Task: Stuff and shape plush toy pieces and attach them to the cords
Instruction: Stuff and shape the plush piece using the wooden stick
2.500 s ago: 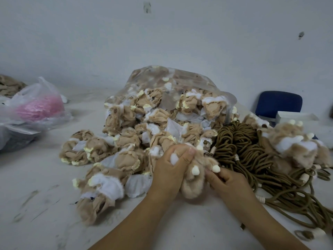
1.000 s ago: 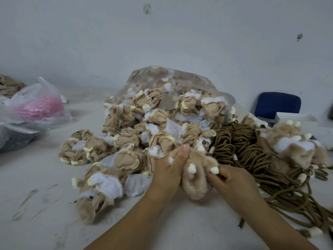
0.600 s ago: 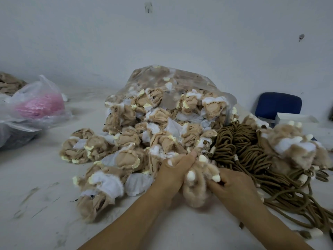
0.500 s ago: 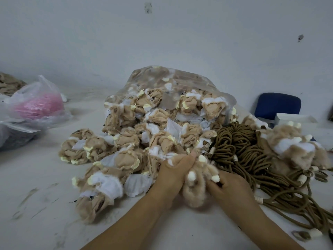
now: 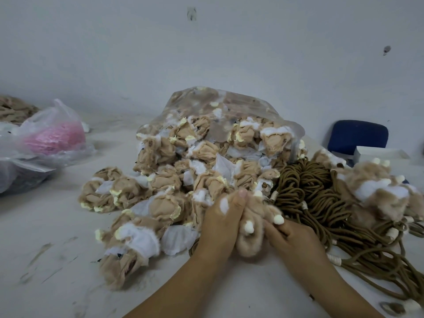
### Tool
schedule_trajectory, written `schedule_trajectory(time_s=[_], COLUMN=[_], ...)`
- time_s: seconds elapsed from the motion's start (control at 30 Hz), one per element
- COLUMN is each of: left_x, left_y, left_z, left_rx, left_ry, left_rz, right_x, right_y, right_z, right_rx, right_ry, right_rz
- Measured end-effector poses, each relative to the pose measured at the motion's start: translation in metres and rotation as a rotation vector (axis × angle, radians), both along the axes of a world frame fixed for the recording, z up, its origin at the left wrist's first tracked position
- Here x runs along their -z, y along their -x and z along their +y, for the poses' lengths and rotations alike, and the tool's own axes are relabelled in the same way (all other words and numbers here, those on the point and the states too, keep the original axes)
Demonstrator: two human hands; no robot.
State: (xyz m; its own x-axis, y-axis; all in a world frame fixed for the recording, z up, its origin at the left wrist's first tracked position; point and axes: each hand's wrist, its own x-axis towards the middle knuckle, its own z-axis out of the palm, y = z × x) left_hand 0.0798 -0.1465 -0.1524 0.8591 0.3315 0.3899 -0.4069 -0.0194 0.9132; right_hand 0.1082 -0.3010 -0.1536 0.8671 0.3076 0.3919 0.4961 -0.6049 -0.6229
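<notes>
1. The plush piece (image 5: 250, 239) is low in the middle of the view, just over the bench (image 5: 57, 226) and held between both hands. It is a tan, fuzzy lump with small white nubs sticking out.
2. The left hand (image 5: 220, 226) has its grip clamped on the piece's 10 o'clock side. Its fingers curl over the top, and one white nub pokes out between them.
3. The right hand (image 5: 291, 239) has its grip pinched on the 3 o'clock side, just beneath another nub. Its fingertips are sunk partly into the fur.
4. The step in hand looks like shaping, with both hands squeezing the body into form. How full it is cannot be told, and no cord is seen entering it.
5. The cords (image 5: 314, 196) lie coiled at 2 o'clock of the piece, just beside the right hand. The heap of limp pieces (image 5: 183, 180) spreads from 9 to 12 o'clock, spilling out of a clear bag (image 5: 229, 104). A fuzzy cluster with cords trailing from it (image 5: 378, 191) lies well apart at 3 o'clock.
6. The next move probably calls for one hand to keep hold while the other picks a single cord end out of the coil. The strands lie tangled, so the end would need pulling free gently before it is joined to the piece.
</notes>
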Motion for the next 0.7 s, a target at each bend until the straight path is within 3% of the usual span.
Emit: schedule_trajectory(time_s=[0.43,0.7], left_x=[-0.0015,-0.0038], left_y=[0.0021,0.0024], left_z=[0.0004,-0.0035], left_rx=[-0.097,0.056], left_ry=[-0.058,-0.009], left_rz=[-0.031,-0.023], right_x=[-0.0013,-0.0054], right_y=[0.0075,0.0074], right_z=[0.0005,-0.0036], right_rx=[-0.012,-0.017], right_ry=[-0.036,-0.065], right_rz=[0.063,0.035])
